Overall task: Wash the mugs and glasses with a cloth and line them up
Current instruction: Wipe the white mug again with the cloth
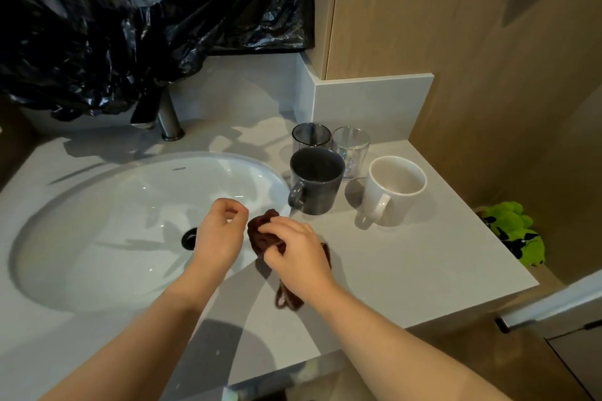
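While the right hand (293, 254) grips a crumpled dark brown cloth (259, 234) mid-frame, the left hand (220, 231) hovers alongside. Its fingers curl loosely, empty.

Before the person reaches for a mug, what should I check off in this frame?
1. Brown cloth in grip: ok, right hand holds it bunched.
2. Left hand free: ok, holds nothing.
3. Dark grey ceramic mug reachable: ok, upright, nearest, handle toward hands.
4. White ceramic mug, smoky glass tumbler, clear glass tumbler upright: ok.
5. Metal faucet running: not ok, no stream visible.
6. Cloth wet: cannot tell.
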The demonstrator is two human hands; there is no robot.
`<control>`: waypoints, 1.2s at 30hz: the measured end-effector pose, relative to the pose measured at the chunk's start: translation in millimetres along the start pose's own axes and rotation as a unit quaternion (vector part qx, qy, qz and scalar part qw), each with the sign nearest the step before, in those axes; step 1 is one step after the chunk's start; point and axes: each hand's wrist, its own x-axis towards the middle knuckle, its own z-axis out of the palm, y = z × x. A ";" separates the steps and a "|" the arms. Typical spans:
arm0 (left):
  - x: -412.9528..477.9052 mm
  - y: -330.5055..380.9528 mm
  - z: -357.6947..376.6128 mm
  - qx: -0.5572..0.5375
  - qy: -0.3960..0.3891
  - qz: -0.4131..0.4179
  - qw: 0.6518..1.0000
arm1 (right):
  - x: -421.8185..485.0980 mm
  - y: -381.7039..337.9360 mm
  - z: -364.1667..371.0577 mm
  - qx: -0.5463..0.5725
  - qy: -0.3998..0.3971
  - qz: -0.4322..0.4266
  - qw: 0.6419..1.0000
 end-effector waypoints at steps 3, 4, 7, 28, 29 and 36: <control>4.6 12.1 -14.5 -0.019 0.016 0.025 0.999 | 12.5 -26.2 -10.9 0.163 0.060 0.054 0.983; 6.0 17.8 -18.1 -0.034 0.017 0.037 0.999 | 17.6 -34.4 -16.1 0.226 0.075 0.070 0.969; 10.3 35.8 -28.7 -0.081 -0.047 0.062 0.994 | 36.0 -56.3 -30.8 0.371 0.073 0.120 0.918; 40.5 66.1 -71.3 -0.344 -0.145 -0.157 0.914 | 74.9 -65.5 -19.5 0.159 0.150 0.021 0.976; 40.4 67.0 -71.7 -0.364 -0.162 -0.176 0.900 | 72.7 -67.2 -16.3 0.128 0.113 -0.023 0.985; 49.4 58.2 -74.6 -0.368 -0.130 -0.145 0.909 | 70.8 -58.3 -20.1 0.296 0.044 0.044 0.953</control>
